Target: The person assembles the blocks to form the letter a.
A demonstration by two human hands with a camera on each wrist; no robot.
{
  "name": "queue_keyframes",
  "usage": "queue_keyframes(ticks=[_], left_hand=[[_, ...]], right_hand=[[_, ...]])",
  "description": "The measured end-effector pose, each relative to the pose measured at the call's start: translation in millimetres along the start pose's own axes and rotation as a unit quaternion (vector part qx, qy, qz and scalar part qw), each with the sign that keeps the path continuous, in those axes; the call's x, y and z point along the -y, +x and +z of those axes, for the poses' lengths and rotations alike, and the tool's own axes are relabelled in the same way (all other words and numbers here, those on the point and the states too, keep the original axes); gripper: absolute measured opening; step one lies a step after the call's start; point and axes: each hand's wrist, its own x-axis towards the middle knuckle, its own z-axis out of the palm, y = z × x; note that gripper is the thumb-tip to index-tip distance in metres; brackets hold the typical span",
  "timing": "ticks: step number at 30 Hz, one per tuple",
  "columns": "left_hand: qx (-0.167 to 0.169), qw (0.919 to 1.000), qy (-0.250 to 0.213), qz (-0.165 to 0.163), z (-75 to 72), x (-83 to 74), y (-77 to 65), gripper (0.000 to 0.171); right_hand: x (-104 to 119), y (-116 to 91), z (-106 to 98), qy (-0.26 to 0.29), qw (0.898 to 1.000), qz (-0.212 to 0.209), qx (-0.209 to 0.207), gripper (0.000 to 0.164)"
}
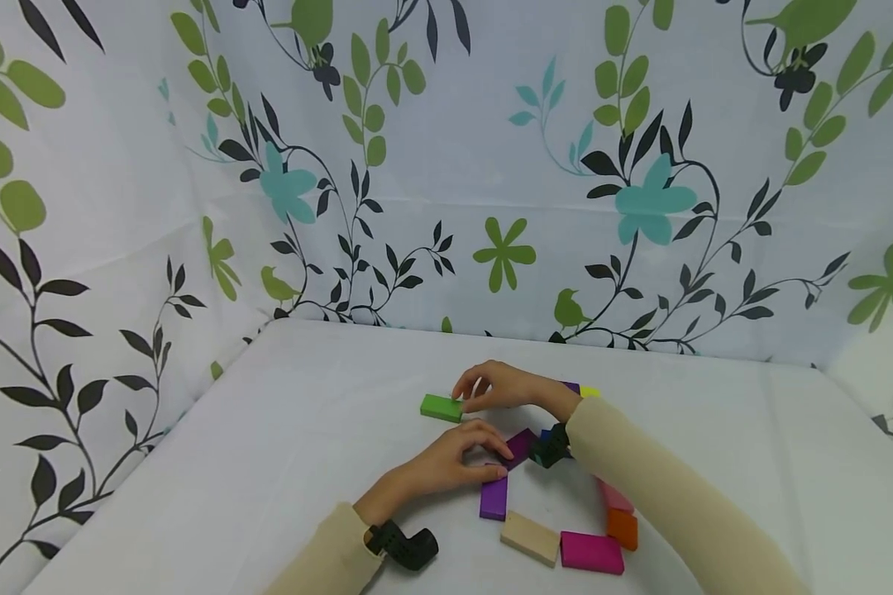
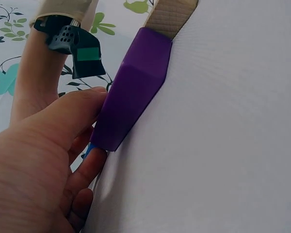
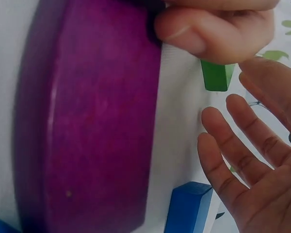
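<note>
My left hand (image 1: 452,459) has its curled fingers and thumb around the near-left end of a dark purple block (image 1: 521,446). Its thumb is also against the end of a lighter purple block (image 1: 494,500), which fills the middle of the left wrist view. Farther back, my right hand (image 1: 502,387) is beside the right end of a green block (image 1: 439,407), its fingers loosely bent and apart. In the right wrist view its fingers are spread beside the green block (image 3: 215,77), with the dark purple block (image 3: 102,116) close to the camera.
A curved row of blocks continues: wooden (image 1: 530,538), magenta (image 1: 592,553), orange (image 1: 622,530), and pink (image 1: 614,498), partly behind the right sleeve. A blue block (image 1: 546,435) and a yellow one (image 1: 589,392) are partly hidden. A patterned cloth (image 1: 446,190) hangs behind the white table (image 1: 305,413).
</note>
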Motion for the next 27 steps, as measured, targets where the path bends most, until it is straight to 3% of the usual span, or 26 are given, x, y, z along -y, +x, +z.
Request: queue_keyframes(ticks=[9, 17, 27], left_hand=[[-0.002, 1.0000, -0.002, 0.006, 2.4, -2.2, 1.9, 0.024], [-0.008, 0.9999, 0.008, 0.002, 0.0, -1.3, 0.3, 0.024], [-0.004, 1.0000, 0.004, 0.004, 0.8, -2.4, 0.3, 0.024]], right_hand=[[5.3, 3.2, 2.3, -0.018, 0.999, 0.030, -0.006, 0.022], [12.0, 9.0, 6.0, -0.043, 0.998, 0.024, -0.027, 0.023], [10.8, 4.1, 7.2, -0.032, 0.998, 0.040, -0.036, 0.023]])
